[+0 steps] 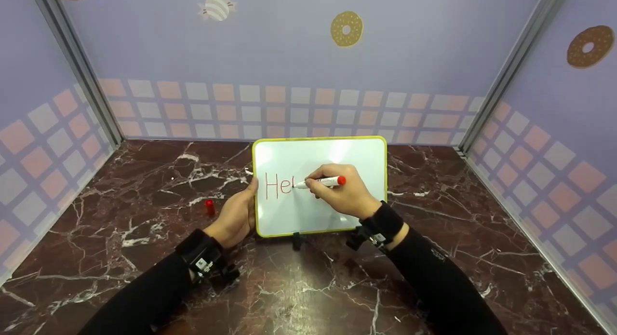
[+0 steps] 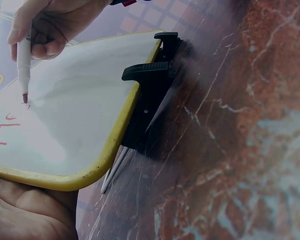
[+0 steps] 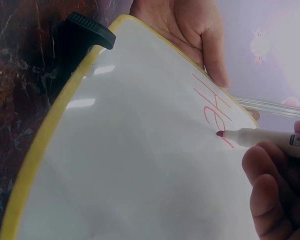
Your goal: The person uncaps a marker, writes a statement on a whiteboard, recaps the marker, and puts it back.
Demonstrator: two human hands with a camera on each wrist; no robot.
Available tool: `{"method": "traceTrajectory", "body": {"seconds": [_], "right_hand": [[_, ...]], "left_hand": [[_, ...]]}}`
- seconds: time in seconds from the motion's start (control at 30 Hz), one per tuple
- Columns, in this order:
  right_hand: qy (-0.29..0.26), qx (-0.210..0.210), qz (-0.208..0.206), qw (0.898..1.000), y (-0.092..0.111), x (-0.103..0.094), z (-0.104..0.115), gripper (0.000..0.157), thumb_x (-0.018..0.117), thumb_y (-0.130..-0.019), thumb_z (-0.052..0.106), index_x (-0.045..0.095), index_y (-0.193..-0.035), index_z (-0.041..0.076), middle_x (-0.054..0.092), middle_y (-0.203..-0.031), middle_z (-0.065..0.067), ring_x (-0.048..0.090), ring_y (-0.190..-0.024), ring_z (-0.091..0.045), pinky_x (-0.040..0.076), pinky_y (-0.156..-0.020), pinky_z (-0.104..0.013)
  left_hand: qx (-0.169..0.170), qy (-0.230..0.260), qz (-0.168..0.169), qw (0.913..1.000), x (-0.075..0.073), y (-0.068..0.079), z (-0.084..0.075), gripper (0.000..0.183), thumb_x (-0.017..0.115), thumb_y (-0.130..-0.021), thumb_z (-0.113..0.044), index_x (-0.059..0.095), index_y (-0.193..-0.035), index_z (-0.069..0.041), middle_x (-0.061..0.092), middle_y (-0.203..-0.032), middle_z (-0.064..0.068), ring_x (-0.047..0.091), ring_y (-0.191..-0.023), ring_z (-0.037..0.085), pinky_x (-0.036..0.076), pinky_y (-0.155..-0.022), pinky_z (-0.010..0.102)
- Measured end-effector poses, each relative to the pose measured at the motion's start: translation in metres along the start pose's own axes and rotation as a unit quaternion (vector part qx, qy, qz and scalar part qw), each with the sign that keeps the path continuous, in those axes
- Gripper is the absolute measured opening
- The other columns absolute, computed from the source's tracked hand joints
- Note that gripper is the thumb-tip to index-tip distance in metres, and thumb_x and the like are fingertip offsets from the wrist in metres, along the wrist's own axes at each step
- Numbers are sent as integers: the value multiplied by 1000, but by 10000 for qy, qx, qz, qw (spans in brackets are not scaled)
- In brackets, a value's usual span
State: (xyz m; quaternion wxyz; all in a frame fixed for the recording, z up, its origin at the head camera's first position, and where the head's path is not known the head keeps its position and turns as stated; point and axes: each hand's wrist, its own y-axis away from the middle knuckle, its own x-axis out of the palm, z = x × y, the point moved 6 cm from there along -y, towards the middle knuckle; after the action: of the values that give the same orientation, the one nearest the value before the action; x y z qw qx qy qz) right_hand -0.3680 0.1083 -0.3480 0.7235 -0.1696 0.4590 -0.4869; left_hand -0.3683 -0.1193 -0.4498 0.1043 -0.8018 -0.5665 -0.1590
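Observation:
A whiteboard (image 1: 299, 212) with a yellow rim leans back in a black stand (image 2: 152, 100), whose clips hook over its lower edge. My left hand (image 1: 234, 217) holds its left edge, the thumb along the rim and the fingers hidden behind the board. Between thumb and fingers, my right hand (image 1: 349, 193) pinches a white marker (image 1: 330, 181) with a red end. In the right wrist view the marker's tip meets the board at a red stroke, just after the red letters "He" (image 3: 212, 107).
A red marker cap (image 1: 209, 207) stands on the dark marbled table (image 1: 159, 262), left of my left hand. Patterned panels (image 1: 299, 55) enclose the table at the back and both sides, with metal posts (image 1: 511, 60) at the corners.

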Motion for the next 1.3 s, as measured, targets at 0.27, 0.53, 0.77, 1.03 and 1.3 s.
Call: {"method": "traceTrajectory", "body": {"seconds": [0.27,0.53,0.77,1.03,1.3], "right_hand": [[8,77,66,9999,0,1,0,8,80,-101,3,84,-94,2,78,-80,-2,71,-63,-13,51,-55,-20],[-61,121,178,9997,0,2,1,10,79,-101,3,83,-92,1,77,-79,-3,70,-62,-14,50,-55,-21],[-115,142,238,9995,1,2,1,11,78,-102,2,82,-92,0,77,-77,-4,70,-62,-14,50,-54,-21],[-82,232,239,9994,1,1,0,11,79,-102,3,83,-93,1,77,-77,-4,69,-62,-13,49,-54,-20],[-12,312,288,9991,1,0,0,11,78,-102,2,83,-93,1,78,-78,-2,70,-62,-13,49,-54,-21]], "left_hand": [[-6,-21,-29,10000,-1,0,0,74,34,-119,-60,49,-165,-3,71,-145,18,74,-125,32,63,-102,53],[0,-81,5,10000,-2,0,0,75,33,-119,-61,47,-167,-4,69,-149,17,73,-128,31,63,-103,51],[81,-34,272,9996,1,1,-2,72,30,-120,-58,43,-169,-6,67,-152,18,72,-130,33,62,-104,54],[49,-2,67,10000,0,0,-1,73,33,-120,-58,46,-167,-4,68,-150,18,73,-128,31,62,-104,52],[23,6,-32,10000,-2,0,0,74,35,-120,-59,48,-166,-3,69,-149,18,74,-127,31,63,-102,51]]}}
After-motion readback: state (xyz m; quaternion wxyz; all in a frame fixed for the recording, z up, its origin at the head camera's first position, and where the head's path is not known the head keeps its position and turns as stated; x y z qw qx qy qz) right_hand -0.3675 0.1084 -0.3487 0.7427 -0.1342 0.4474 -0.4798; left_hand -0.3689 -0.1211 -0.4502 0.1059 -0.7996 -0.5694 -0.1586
